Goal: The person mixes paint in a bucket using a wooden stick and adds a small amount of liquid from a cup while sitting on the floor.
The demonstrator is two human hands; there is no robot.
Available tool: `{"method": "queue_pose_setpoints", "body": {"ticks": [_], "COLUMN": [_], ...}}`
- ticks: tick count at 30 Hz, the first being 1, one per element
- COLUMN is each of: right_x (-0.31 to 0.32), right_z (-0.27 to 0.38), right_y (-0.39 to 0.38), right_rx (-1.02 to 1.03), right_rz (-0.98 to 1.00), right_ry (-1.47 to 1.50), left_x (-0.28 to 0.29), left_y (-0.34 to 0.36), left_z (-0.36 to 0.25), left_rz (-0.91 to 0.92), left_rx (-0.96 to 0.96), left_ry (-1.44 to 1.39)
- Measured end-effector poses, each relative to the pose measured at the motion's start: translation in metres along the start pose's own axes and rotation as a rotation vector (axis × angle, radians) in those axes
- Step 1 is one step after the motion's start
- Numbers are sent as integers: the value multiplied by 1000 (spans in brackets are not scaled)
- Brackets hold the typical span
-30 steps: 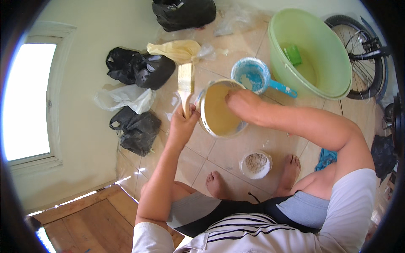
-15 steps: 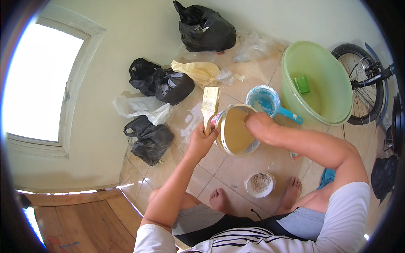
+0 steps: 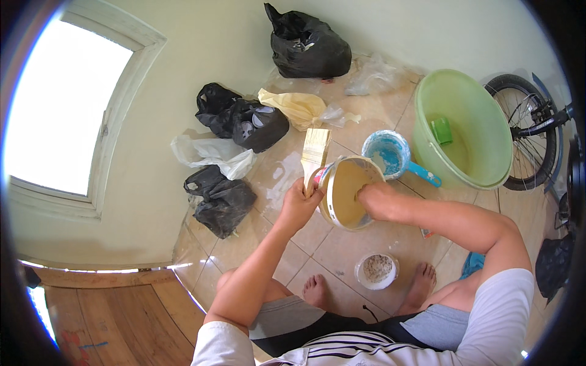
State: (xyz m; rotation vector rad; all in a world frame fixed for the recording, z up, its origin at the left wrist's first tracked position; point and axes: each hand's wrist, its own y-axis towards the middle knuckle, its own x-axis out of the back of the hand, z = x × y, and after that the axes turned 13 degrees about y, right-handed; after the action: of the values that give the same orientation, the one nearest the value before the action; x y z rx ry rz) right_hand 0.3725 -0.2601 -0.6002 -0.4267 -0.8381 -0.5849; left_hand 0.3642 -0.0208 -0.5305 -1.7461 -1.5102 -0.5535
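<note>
Upright in my left hand (image 3: 299,206) is a wide flat paintbrush (image 3: 315,146) with pale bristles and a wooden handle. The same hand is against the left side of a tilted round tub (image 3: 342,213) of tan paint, and seems to steady it. My right hand (image 3: 377,201) reaches over the tub's right rim with its fingers curled inside; what they hold, if anything, is hidden. Just beyond the tub is a blue dipper (image 3: 421,174) with whitish residue in its bowl. Between my feet stands a small white tub (image 3: 376,282) of lumpy greyish material.
A large pale green basin (image 3: 421,131) with a green scoop (image 3: 441,130) in it stands at the right, before a bicycle wheel (image 3: 519,131). Black plastic bags (image 3: 311,52) and a yellowish bag (image 3: 296,108) lie along the wall. Whitish smears mark the tiled floor (image 3: 311,232).
The view has shifted slightly, so the scene sits a little farther right and lower. My right hand has moved down inside the tub's rim. My left hand keeps the brush.
</note>
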Motion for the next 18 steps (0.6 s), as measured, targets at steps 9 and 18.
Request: {"method": "queue_pose_setpoints", "body": {"ticks": [9,18], "right_x": [19,8], "right_z": [-9,-6], "right_y": [4,25], "right_rx": [-207,-213], "right_rz": [-91,-104], "right_ry": [-83,-82], "left_x": [-2,1], "left_y": [3,2], "left_z": [-6,11], "left_rz": [-35,-13], "left_rx": [-28,-11], "left_ry": [-17,20]}}
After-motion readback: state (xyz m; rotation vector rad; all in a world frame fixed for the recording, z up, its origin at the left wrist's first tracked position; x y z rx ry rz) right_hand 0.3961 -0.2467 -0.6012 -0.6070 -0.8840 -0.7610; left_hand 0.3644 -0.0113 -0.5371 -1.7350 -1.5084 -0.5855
